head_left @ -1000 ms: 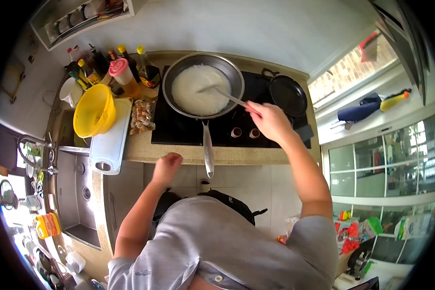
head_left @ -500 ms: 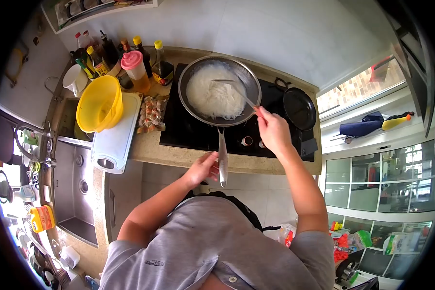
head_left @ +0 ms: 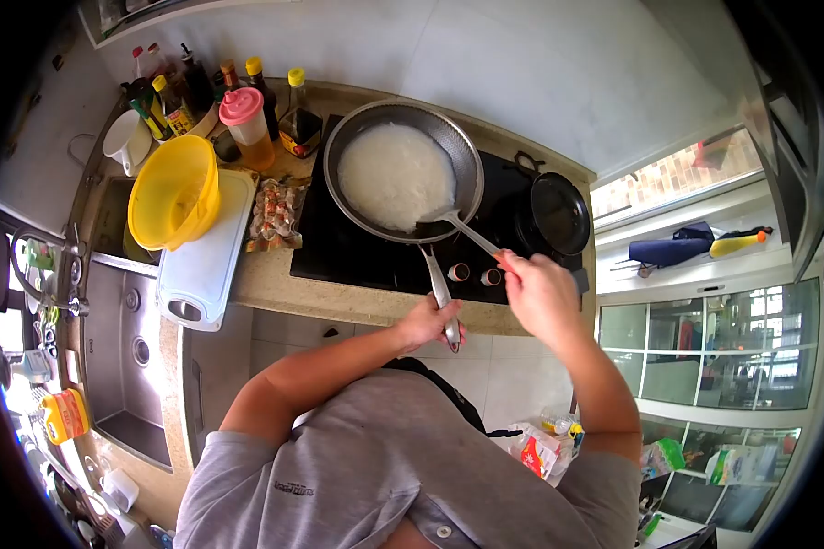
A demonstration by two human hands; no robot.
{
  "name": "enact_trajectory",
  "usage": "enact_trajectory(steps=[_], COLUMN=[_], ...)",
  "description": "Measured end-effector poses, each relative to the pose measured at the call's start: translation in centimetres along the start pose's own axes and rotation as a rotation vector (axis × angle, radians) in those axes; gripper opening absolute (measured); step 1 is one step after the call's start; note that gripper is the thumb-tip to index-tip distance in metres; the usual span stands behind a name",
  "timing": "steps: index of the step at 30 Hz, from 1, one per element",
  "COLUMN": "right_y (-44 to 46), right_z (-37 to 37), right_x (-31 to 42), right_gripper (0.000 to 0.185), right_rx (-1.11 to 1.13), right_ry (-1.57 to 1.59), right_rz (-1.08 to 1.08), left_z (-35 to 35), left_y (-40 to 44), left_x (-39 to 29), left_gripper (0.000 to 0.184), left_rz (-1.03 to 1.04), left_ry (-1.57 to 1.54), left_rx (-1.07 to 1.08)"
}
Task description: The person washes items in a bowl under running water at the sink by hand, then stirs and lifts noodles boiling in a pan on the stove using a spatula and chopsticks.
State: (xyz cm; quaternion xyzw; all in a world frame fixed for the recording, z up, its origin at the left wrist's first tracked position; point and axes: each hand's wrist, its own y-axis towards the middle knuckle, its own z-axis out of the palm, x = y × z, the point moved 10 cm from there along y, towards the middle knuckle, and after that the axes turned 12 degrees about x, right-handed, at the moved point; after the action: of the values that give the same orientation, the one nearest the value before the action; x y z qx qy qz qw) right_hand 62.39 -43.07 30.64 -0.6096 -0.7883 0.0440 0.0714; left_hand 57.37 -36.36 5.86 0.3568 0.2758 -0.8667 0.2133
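A deep metal frying pan (head_left: 468,163) sits on the black hob, with a white, soft-looking mass (head_left: 396,178) spread in it; I cannot tell whether it is noodles or something else. My left hand (head_left: 428,326) is wrapped round the lower part of the pan's metal handle (head_left: 438,277). A metal spatula (head_left: 474,236) with a reddish grip is held in my closed right hand (head_left: 542,293). Its head lies at the near right edge of the white mass, inside the pan.
A small black pan (head_left: 560,215) stands on the right of the hob (head_left: 316,252). To the left are a packaged food (head_left: 276,213), a pale blue cutting board (head_left: 192,285), a yellow bowl (head_left: 176,194), a pink-lidded jug (head_left: 245,128) and several bottles. The sink (head_left: 130,361) is further left.
My left hand has closed on the pan handle, which has swung to the right. The spatula has moved from the middle of the white mass to its near right edge. The mass looks smoother.
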Motion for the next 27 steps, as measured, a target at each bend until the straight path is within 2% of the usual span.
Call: enact_trajectory(steps=[3,8,11,14,15,18,21,24,27], right_y=[1.9,6.2,8.7,10.7,11.2,12.4,11.6,12.6,14.1], right_z=[3.7,8.7,8.9,8.2,7.6,8.3,4.6,4.1,7.3], right_x=[-0.8,-2.9,-3.3,-4.0,-4.2,-6.3,-7.8,-11.1,-15.0], right_gripper=[0.029,0.032,0.031,0.030,0.032,0.029,0.030,0.035,0.037], right_rx=[-0.159,-0.248,-0.280,-0.343,-0.256,-0.178,-0.102,0.034,0.147], right_ry=[0.021,0.103,0.155,0.356,0.442,0.958,0.862,0.872,0.816], right_rz=[-0.082,-0.087,-0.098,-0.147,-0.137,-0.214,-0.171,0.007,0.128], left_z=[0.0,0.3,0.2,0.2,0.1,0.0,0.3,0.4,0.4], left_y=[0.7,0.8,0.8,1.0,1.0,0.9,0.7,0.5,0.3], left_x=[0.3,0.4,0.8,1.1,1.1,1.0,0.9,0.7,0.5], left_gripper=[0.041,0.041,0.041,0.041,0.041,0.043,0.045,0.045,0.046], left_rz=[-0.013,-0.005,-0.024,-0.001,0.003,-0.008,-0.027,-0.036,-0.040], left_ry=[-0.028,-0.066,-0.086,-0.124,-0.124,-0.157,-0.179,-0.182,-0.150], left_rx=[-0.034,-0.049,-0.067,-0.042,-0.051,-0.044,-0.037,-0.023,-0.017])
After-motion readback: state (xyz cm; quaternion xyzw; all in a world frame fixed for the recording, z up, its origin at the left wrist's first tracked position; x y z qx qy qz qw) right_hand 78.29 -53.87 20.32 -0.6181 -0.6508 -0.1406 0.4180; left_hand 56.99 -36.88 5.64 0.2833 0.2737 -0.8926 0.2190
